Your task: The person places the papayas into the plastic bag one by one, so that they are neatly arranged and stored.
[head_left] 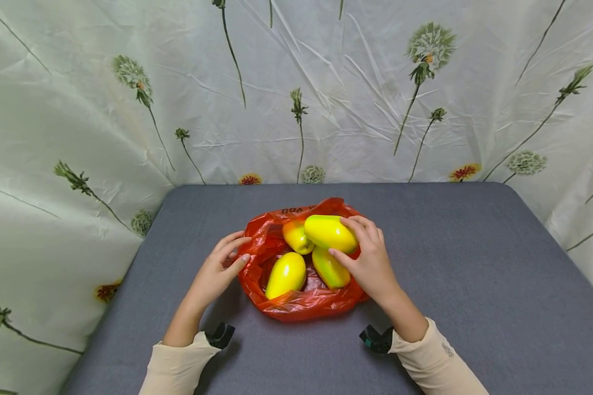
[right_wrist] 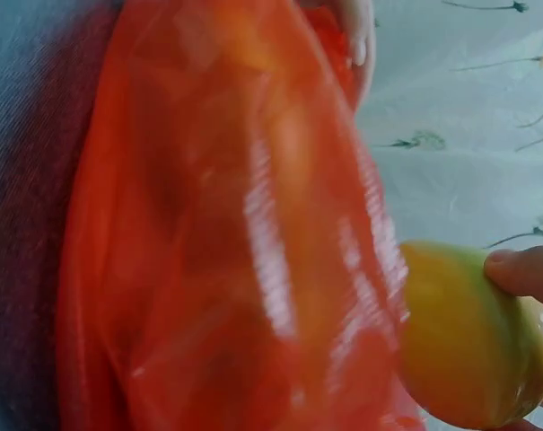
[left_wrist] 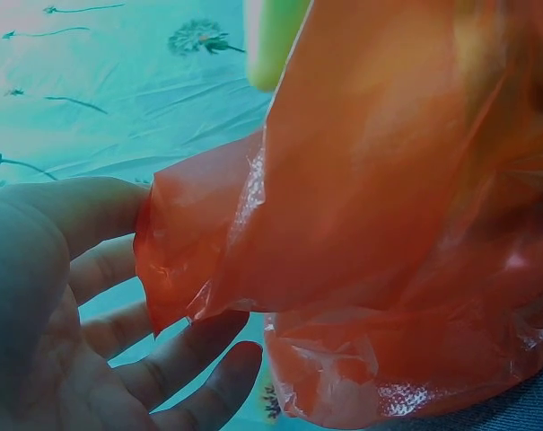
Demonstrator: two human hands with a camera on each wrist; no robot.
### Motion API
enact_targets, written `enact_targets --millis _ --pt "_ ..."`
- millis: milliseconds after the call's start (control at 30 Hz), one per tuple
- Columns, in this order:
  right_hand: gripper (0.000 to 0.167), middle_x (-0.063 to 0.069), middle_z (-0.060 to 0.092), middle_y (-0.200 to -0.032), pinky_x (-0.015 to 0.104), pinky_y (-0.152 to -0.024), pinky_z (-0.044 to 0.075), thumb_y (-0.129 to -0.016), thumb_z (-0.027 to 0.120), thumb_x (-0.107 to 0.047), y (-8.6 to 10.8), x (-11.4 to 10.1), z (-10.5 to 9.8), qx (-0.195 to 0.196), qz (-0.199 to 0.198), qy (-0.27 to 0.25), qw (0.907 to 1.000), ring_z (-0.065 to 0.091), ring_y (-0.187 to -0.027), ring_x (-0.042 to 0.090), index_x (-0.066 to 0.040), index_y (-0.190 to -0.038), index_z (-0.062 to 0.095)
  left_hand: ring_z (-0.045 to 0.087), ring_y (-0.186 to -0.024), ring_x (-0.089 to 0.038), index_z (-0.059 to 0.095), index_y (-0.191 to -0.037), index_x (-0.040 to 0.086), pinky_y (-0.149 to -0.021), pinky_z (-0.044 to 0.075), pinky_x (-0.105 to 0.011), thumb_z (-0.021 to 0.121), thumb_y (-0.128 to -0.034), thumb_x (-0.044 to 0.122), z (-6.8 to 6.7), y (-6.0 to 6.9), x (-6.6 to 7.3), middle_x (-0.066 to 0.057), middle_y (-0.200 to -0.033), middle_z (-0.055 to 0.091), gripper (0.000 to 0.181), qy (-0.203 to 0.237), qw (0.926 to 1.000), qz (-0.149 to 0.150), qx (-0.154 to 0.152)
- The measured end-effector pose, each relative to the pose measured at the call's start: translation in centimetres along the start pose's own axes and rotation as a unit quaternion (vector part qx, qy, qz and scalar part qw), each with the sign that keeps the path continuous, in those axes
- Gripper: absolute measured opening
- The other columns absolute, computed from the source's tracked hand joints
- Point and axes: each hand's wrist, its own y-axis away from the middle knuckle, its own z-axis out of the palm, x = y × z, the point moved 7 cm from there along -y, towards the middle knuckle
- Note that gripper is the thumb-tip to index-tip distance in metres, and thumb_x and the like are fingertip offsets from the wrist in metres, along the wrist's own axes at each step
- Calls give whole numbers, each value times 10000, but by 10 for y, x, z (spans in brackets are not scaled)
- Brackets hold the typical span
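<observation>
A red plastic bag lies with its mouth spread wide on the table. My left hand pinches the bag's left rim between thumb and fingers; the left wrist view shows the film at the fingers. Over the right side of the opening, my right hand holds a yellow mango by its right end. In the right wrist view that mango shows beside the bag wall. Inside the bag are a front-left mango, a back mango tinged orange, and a right mango partly under the held one.
The bag stands on a grey table with rounded far corners. Behind and along the sides hangs a pale curtain printed with dandelions. A dark wrist device sits at the left cuff, another device at the right.
</observation>
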Motion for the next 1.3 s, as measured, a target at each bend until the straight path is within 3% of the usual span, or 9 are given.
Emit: enact_targets --millis 133,300,633,800,933,1100,1300 --pt "587 149 432 -1225 445 -834 330 -699 780 -138 -1 9 4 -99 207 145 9996 360 -1064 336 -53 -1219 522 559 -928 -250 538 -1223 61 -779 479 -359 590 -876 148 2 -3 -19 -103 -1353 372 361 -69 10000 5 8" --pt "578 151 419 -1241 473 -830 339 -726 761 -161 -4 20 8 -257 445 310 9982 357 -1071 349 -72 -1236 504 553 -922 -208 542 -1226 98 -770 481 -309 591 -878 192 3 -5 -23 -63 -1358 371 365 -95 10000 -21 -15" --pt "568 139 419 -1296 500 -902 311 -763 729 -214 -19 24 18 -947 586 755 9909 401 -1107 361 -85 -1258 482 551 -921 -308 518 -1205 -44 -773 474 -338 576 -867 43 -1 -1 13 -200 -1331 372 354 34 10000 24 -28" --pt "568 140 436 -1305 484 -952 302 -775 717 -213 -28 19 27 -1496 521 1011 9822 378 -1181 336 -58 -1264 474 545 -938 -326 505 -1220 -42 -790 464 -426 567 -873 46 -2 0 14 -205 -1335 361 363 35 9999 -84 -73" --pt "572 137 440 -1300 462 -964 305 -780 712 -210 -33 14 35 -1883 405 993 9762 370 -1200 313 -43 -1269 468 545 -936 -337 504 -1221 -42 -786 465 -430 569 -873 50 -2 1 12 -208 -1335 360 366 94 9999 -98 -60" --pt "587 166 418 -1273 461 -914 352 -788 704 -207 -34 12 39 -2054 354 723 9754 406 -1130 325 -46 -1294 455 542 -929 -329 506 -1223 -33 -775 477 -363 571 -874 61 -1 2 10 -196 -1337 363 367 120 9998 -116 -64" --pt "570 162 419 -1294 429 -975 302 -810 680 -185 -34 12 43 -2183 262 425 9746 380 -1185 289 -25 -1300 437 533 -934 -327 502 -1226 -39 -785 465 -420 567 -875 54 -2 3 11 -199 -1336 362 369 124 9999 -110 -43"
